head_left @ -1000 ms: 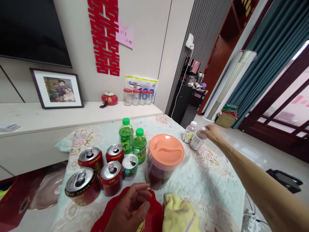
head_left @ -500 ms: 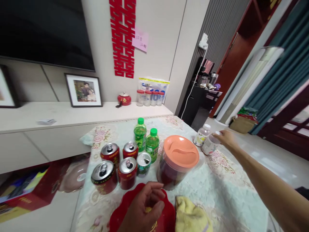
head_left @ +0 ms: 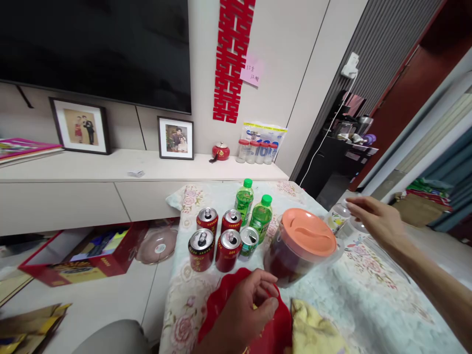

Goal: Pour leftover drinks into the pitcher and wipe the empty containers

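My left hand (head_left: 245, 307) is curled in a loose pinch over a red scalloped plate (head_left: 217, 314) at the near table edge; what it holds, if anything, is hidden. My right hand (head_left: 376, 221) reaches out to the far right edge, fingers bent around a small clear bottle (head_left: 357, 226), which is blurred. A second small bottle (head_left: 336, 219) stands just left of it. A clear jar with an orange lid (head_left: 304, 233) and dark red contents sits between my hands. Several red cans (head_left: 201, 246), a green can (head_left: 249, 241) and two green bottles (head_left: 244, 199) stand left of the jar.
A yellow cloth (head_left: 313, 332) lies right of the plate on the floral tablecloth (head_left: 368, 290). Behind is a low white cabinet (head_left: 110, 172) with framed photos and small jars. A red box (head_left: 84, 255) and a glass lid (head_left: 157, 246) lie on the floor at left.
The camera has swung left, so everything shifts right in view. My right hand has lifted slightly with the small bottle. My left hand stays curled over the red plate.
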`<state>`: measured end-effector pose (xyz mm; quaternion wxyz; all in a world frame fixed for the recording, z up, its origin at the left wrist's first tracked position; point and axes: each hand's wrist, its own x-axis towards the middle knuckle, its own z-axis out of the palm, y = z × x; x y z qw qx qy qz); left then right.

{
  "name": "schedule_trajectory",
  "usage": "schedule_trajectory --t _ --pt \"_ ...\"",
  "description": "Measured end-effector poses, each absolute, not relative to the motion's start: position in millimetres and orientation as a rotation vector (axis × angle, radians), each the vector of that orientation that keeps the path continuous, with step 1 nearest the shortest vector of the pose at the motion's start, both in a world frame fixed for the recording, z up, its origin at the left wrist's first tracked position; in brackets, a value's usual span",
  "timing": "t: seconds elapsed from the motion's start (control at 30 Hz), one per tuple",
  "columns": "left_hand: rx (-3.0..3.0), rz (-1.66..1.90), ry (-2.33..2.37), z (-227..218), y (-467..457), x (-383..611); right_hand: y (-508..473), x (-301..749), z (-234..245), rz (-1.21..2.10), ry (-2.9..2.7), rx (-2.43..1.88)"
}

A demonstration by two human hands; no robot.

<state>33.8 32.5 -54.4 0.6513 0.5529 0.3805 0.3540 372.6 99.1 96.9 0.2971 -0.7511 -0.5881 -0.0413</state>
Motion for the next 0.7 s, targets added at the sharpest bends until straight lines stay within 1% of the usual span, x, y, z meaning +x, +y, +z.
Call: schedule_trajectory --t 0.13,0.23,0.33,0.47,0.6,0.7 --pt "1.294 0.826 0.864 -49.5 32.0 26.3 117.5 295.2 125.8 0.107 -1.948 -1.818" --pt "1.292 0.819 0.869 -44.0 32.8 17.6 133.3 246.0 138.8 0.151 -2.213 -1.706" --pt "1.262 0.841 0.867 -40.3 34.6 8.2 150.6 213.2 140.5 0.108 -2.421 -1.666" --pt "1.218 0.919 0.813 -41.5 38.7 -3.8 171.2 192.9 129.6 0.003 -2.584 -1.730" --pt "1.198 0.983 0.815 -45.0 42.1 -14.6 182.4 188.0 115.4 -0.082 -2.671 -1.801" --pt "1.214 0.990 0.818 -44.9 43.7 -21.9 182.5 188.9 113.6 -0.146 -2.657 -1.824"
